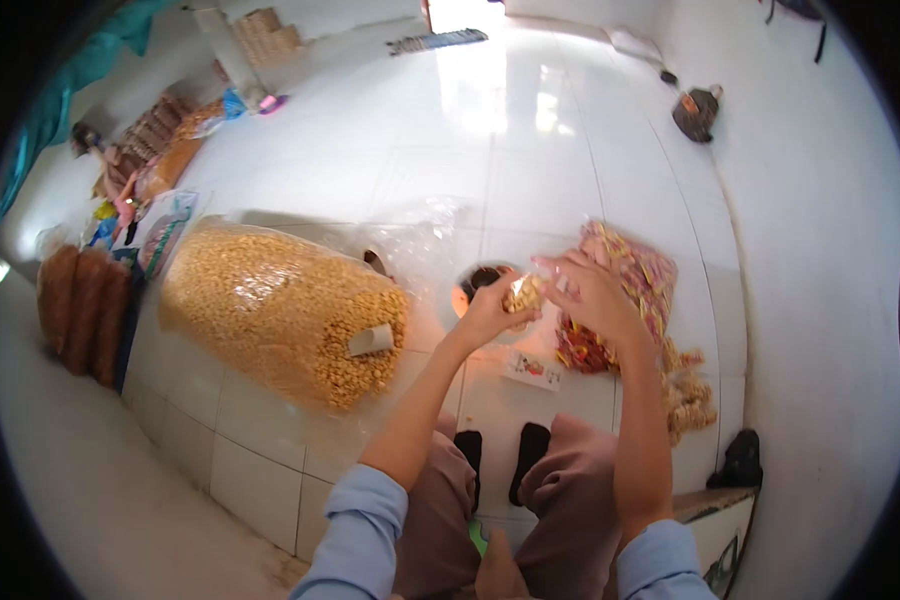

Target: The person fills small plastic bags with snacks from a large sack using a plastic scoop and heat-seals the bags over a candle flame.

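Observation:
My left hand [488,315] is closed around a small clear plastic bag [523,293] filled with pale yellow snack pieces. At the bag's upper end is my right hand [595,298], its fingers bent together on the plastic. Just behind my left hand, partly hidden, stands a round container with a dark inside [480,276] and an orange glow at its edge. Below my hands on the floor lies a white printed card or label stack [533,370]. Left of them rests a large clear sack [260,285] of yellow snack pieces, with a white scoop or cup [372,341] at its mouth.
Red and yellow printed packets [638,268] lie right of my hands, with small filled bags [690,405] nearer me. Long brown-filled bags [80,310] stand by the left wall. Another person [120,175] sits at the far left. A dark bag [697,114] leans against the right wall.

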`<state>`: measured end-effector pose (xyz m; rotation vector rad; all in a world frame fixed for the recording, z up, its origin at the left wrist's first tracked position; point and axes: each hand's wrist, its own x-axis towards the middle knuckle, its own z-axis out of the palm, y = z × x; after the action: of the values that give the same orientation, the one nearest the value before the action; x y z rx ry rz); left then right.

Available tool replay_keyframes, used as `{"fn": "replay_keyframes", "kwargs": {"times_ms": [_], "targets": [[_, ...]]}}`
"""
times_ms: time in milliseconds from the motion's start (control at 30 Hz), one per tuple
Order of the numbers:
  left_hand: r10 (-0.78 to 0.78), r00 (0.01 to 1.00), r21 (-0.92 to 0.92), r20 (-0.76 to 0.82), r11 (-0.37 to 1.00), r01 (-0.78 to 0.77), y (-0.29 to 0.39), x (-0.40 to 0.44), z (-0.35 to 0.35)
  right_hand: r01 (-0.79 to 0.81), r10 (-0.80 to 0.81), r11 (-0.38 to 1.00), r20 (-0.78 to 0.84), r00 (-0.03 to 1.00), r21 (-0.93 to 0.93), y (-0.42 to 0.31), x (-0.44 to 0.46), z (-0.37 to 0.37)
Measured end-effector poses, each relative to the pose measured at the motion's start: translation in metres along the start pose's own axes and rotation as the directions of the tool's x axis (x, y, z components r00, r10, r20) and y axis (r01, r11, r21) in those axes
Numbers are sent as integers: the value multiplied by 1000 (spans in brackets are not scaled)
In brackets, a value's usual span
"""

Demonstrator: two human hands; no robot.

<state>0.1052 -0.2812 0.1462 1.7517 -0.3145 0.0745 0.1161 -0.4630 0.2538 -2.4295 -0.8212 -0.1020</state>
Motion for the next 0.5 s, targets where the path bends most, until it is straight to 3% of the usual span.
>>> {"fn": "replay_keyframes", "kwargs": {"times_ms": [67, 100, 133, 200, 233, 267, 300, 333, 400, 433, 500], "targets": [[-30, 999, -137, 43, 990, 36, 4, 4, 22, 38, -35, 986, -20, 999, 160, 16, -9, -3], [-55, 997, -114, 57, 992, 61, 3, 3, 32, 104, -100, 992, -60, 993, 68, 22, -16, -6], [-77, 995, -89, 70, 993, 84, -1, 2, 43, 70, -67, 995, -59, 996, 65, 36, -23, -6], [-118, 992, -215, 38, 969, 123, -33, -7, 72, 90, -65, 971, -119, 991, 223, 64, -37, -4], [-157, 987, -323, -20, 936, 143, -50, -14, 84, 38, 32, 959, -240, 970, 282, 75, -45, -3], [-170, 985, -331, -9, 930, 157, -66, -23, 95, 20, 48, 959, -231, 972, 284, 94, -53, 9], [-227, 973, -324, -30, 924, 206, -81, -31, 104, -179, 312, 890, -276, 909, 419, 120, -61, 31], [-286, 957, -315, -51, 914, 256, -96, -39, 113, -345, 558, 758, -277, 782, 554, 150, -71, 57], [-361, 932, -340, -26, 880, 331, -126, -53, 127, -594, 678, 689, -78, 731, 416, 212, -97, 124], [-424, 906, -357, -8, 847, 393, -140, -56, 131, -605, 685, 679, -63, 726, 416, 231, -103, 150], [-433, 901, -296, 14, 859, 418, -162, -58, 136, -513, 517, 850, 1, 856, 121, 249, -112, 189]]}}
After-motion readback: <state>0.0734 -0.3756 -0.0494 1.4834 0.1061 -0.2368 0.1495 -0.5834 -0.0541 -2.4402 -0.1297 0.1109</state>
